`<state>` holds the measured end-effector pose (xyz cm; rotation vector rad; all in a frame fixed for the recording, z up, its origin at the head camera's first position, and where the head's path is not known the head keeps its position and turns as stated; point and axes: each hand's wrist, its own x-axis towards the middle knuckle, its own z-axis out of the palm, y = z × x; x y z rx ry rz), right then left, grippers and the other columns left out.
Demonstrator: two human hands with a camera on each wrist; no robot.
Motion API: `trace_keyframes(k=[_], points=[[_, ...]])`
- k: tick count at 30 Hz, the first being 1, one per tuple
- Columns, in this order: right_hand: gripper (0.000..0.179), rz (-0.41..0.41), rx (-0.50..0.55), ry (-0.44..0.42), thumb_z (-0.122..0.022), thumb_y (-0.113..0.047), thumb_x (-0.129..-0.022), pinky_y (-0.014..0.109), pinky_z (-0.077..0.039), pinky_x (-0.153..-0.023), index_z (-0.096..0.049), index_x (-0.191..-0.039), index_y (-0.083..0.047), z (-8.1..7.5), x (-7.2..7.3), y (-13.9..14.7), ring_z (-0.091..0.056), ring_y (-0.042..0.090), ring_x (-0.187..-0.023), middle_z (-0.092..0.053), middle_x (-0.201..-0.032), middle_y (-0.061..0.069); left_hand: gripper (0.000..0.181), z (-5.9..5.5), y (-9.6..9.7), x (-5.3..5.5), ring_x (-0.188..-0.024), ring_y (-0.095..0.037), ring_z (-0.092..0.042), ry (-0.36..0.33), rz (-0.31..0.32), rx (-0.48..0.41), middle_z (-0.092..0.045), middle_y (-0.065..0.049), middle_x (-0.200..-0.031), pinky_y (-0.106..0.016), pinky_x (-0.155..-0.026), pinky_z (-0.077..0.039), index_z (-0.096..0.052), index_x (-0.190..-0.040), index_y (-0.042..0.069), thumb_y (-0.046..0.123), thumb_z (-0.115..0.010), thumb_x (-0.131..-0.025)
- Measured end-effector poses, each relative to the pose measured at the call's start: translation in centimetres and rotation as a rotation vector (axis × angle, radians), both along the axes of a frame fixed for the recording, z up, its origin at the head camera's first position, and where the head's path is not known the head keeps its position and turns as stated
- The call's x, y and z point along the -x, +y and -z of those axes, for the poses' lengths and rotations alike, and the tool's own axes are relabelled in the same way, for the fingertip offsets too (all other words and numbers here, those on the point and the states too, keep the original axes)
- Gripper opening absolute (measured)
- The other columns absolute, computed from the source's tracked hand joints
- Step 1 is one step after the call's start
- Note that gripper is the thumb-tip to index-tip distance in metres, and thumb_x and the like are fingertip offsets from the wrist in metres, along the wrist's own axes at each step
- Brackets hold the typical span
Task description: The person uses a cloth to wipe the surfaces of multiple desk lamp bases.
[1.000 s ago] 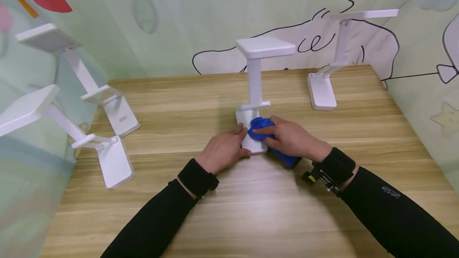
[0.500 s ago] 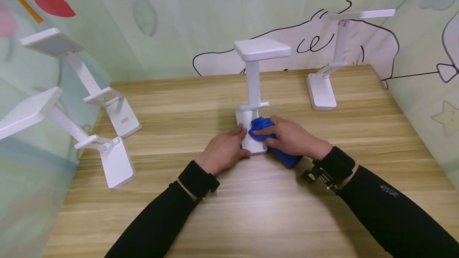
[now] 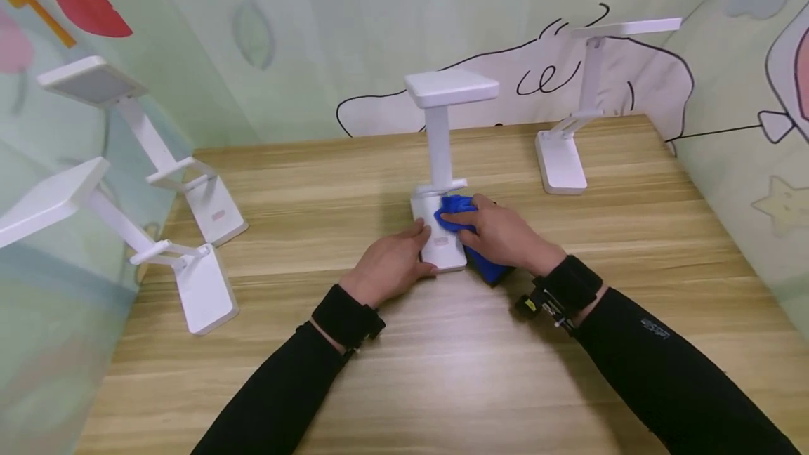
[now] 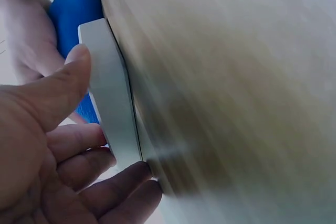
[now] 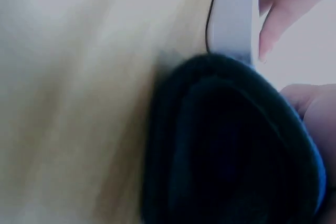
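A white desk lamp stands upright at mid-table, its flat head facing the wall. My left hand holds the lamp's base at its left side and front corner; in the left wrist view the thumb lies at the base's edge and the fingers along its side. My right hand pinches a blue cloth against the top of the base, just below the hinge. The cloth's loose part hangs off the right side onto the table. In the right wrist view a dark fold of it hides the fingers.
Two more white lamps, a rear one and a nearer one, stand at the table's left edge. Another lamp stands at the back right. A printed curtain rises behind the wooden table.
My right hand has slid the cloth up the base toward the hinge, uncovering a small pinkish mark. The left hand stays in place on the base. The head view has shifted slightly.
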<state>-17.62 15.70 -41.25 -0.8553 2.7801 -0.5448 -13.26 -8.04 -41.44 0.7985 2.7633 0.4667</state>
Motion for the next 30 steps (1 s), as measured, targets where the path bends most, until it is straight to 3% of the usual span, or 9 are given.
trace_keyframes(k=[4,7,11,15,19,22,25,28,30], points=[[0.037,-0.052,0.07,-0.1,-0.066,-0.012,-0.1,0.035,-0.048,-0.075,-0.075,-0.134,-0.023,0.2,-1.5,1.1,-0.057,0.025,-0.096,-0.06,-0.117,0.018,0.077,0.2,0.0,-0.1,-0.15,-0.03,-0.047,-0.012,-0.005,-0.011,-0.039,-0.02,-0.166,-0.041,-0.118,-0.045,-0.042,-0.159,0.0,0.044,-0.068,-0.102],[0.047,-0.044,0.083,-0.134,-0.065,-0.012,-0.102,0.039,-0.051,-0.078,-0.065,-0.147,-0.022,0.4,-2.0,1.7,-0.059,0.028,-0.1,-0.058,-0.124,0.018,0.076,0.3,0.0,-0.1,-0.15,-0.029,-0.047,-0.015,-0.005,-0.011,-0.039,-0.019,-0.166,-0.041,-0.118,-0.045,-0.042,-0.159,0.0,0.043,-0.069,-0.102],[0.067,0.05,0.065,-0.088,-0.062,-0.019,-0.105,0.054,-0.057,-0.092,-0.035,-0.165,-0.011,0.7,-1.6,1.7,-0.064,0.038,-0.115,-0.055,-0.141,0.026,0.076,0.2,-0.1,0.0,-0.149,-0.029,-0.048,-0.022,-0.005,-0.014,-0.039,-0.019,-0.166,-0.04,-0.117,-0.045,-0.042,-0.159,0.0,0.042,-0.069,-0.102],[0.066,0.116,0.014,0.013,-0.063,-0.022,-0.105,0.062,-0.052,-0.102,-0.036,-0.164,-0.007,1.0,-0.9,0.8,-0.059,0.047,-0.126,-0.052,-0.144,0.031,0.076,0.1,-0.1,0.1,-0.149,-0.028,-0.048,-0.031,-0.006,-0.006,-0.037,-0.019,-0.167,-0.04,-0.117,-0.046,-0.041,-0.16,0.001,0.043,-0.069,-0.102],[0.067,0.101,-0.033,0.033,-0.066,-0.022,-0.102,0.055,-0.056,-0.091,-0.041,-0.163,-0.012,0.9,-0.8,0.4,-0.062,0.044,-0.113,-0.055,-0.135,0.032,0.077,0.1,-0.1,0.1,-0.149,-0.029,-0.048,-0.036,-0.01,-0.011,-0.036,-0.019,-0.168,-0.04,-0.117,-0.046,-0.04,-0.16,0.001,0.043,-0.069,-0.102],[0.065,0.049,-0.009,-0.057,-0.067,-0.018,-0.099,0.042,-0.056,-0.074,-0.046,-0.161,-0.014,0.3,-0.9,1.4,-0.063,0.03,-0.092,-0.062,-0.12,0.024,0.077,0.1,-0.1,0.1,-0.149,-0.03,-0.048,-0.039,-0.013,-0.024,-0.036,-0.019,-0.168,-0.041,-0.117,-0.046,-0.04,-0.16,0.001,0.043,-0.069,-0.102],[0.059,0.005,0.014,-0.164,-0.065,-0.013,-0.097,0.035,-0.052,-0.069,-0.056,-0.155,-0.014,-0.6,-0.4,3.1,-0.061,0.022,-0.083,-0.067,-0.114,0.017,0.077,0.1,-0.1,0.0,-0.149,-0.03,-0.048,-0.046,-0.016,-0.03,-0.036,-0.019,-0.168,-0.042,-0.117,-0.046,-0.04,-0.16,0.002,0.043,-0.069,-0.102],[0.054,0.043,-0.008,-0.193,-0.064,-0.012,-0.098,0.037,-0.053,-0.074,-0.059,-0.152,-0.011,-1.1,0.9,3.7,-0.062,0.024,-0.089,-0.069,-0.12,0.019,0.076,0.1,-0.1,0.1,-0.149,-0.03,-0.048,-0.049,-0.019,-0.035,-0.036,-0.018,-0.168,-0.042,-0.117,-0.046,-0.041,-0.16,0.002,0.042,-0.07,-0.102],[0.055,0.129,-0.042,-0.167,-0.061,-0.015,-0.1,0.04,-0.055,-0.076,-0.055,-0.154,-0.009,-1.1,2.1,3.1,-0.062,0.028,-0.092,-0.066,-0.123,0.022,0.077,0.1,-0.2,0.1,-0.149,-0.03,-0.048,-0.054,-0.022,-0.034,-0.036,-0.018,-0.168,-0.042,-0.117,-0.046,-0.041,-0.16,0.002,0.042,-0.07,-0.102]])
